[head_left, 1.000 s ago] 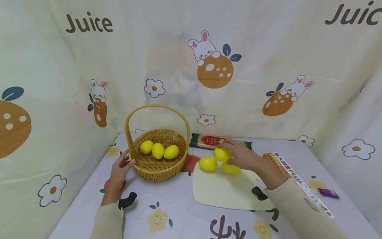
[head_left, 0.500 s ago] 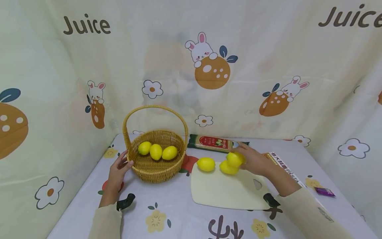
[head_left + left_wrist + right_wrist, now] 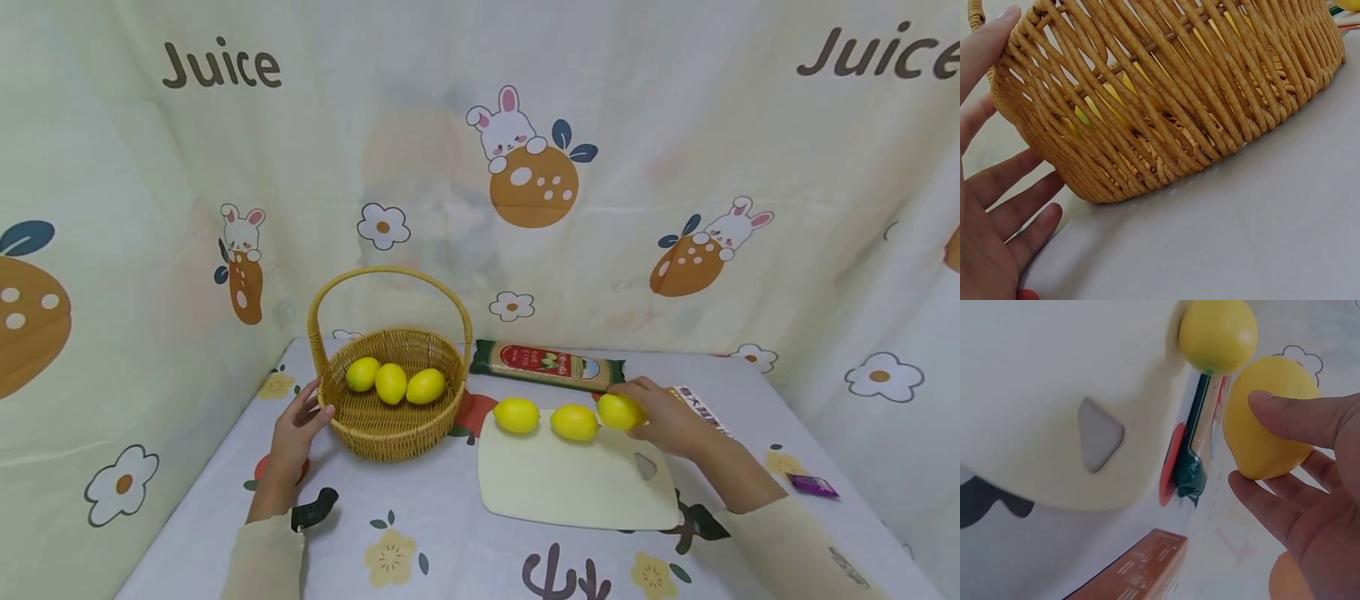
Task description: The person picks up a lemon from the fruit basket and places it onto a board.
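My right hand (image 3: 670,418) holds a yellow lemon (image 3: 618,412) between thumb and fingers, over the far right corner of a cream cutting board (image 3: 570,492). Two more lemons lie in a row along the board's far edge, the left lemon (image 3: 517,415) and the middle lemon (image 3: 574,422). In the right wrist view, the thumb lies across the held lemon (image 3: 1266,440). At the left stands a wicker basket (image 3: 397,442) with a tall handle and three lemons inside. Against its left side rests my left hand (image 3: 997,212), thumb at the rim, the other fingers spread and nearly straight.
A green-ended pasta packet (image 3: 547,367) lies behind the board. To the right, a long pasta box (image 3: 701,408) is partly hidden by the right arm. A small purple packet (image 3: 813,486) lies near the table's right edge. Patterned curtains (image 3: 427,150) enclose the table.
My right hand has carried its lemon rightward, from above the middle lemon to the board's far right corner. The left hand and basket have stayed in place.
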Demonstrator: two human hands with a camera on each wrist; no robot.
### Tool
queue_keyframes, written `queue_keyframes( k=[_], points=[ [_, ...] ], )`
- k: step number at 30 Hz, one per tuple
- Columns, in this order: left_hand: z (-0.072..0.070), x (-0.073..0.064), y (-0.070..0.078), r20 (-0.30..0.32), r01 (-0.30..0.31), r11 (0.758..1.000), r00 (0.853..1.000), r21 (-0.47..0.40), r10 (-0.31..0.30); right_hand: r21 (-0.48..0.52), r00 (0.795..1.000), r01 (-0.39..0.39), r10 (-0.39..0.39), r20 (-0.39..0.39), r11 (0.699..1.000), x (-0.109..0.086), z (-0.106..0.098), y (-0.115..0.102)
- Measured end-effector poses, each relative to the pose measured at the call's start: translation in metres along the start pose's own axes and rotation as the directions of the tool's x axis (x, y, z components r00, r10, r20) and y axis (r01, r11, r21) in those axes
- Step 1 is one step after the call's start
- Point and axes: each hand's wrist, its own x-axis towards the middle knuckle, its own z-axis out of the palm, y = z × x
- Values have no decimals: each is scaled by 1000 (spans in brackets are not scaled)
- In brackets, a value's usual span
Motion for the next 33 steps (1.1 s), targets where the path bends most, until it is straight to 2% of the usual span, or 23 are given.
queue_keyframes(
  k=[10, 21, 33],
  points=[
    [0, 0, 0, -4, 20, 1000, 1000, -7, -20, 3, 997, -76, 76, 13, 997, -2, 9, 18],
    [-1, 0, 2, 0, 16, 1000, 1000, -9, -16, -7, 995, -101, 101, 15, 995, -3, 16, 28],
    [0, -1, 2, -3, 21, 1000, 1000, -11, -21, 7, 998, -61, 62, -24, 998, -7, 23, 37]
  ],
)
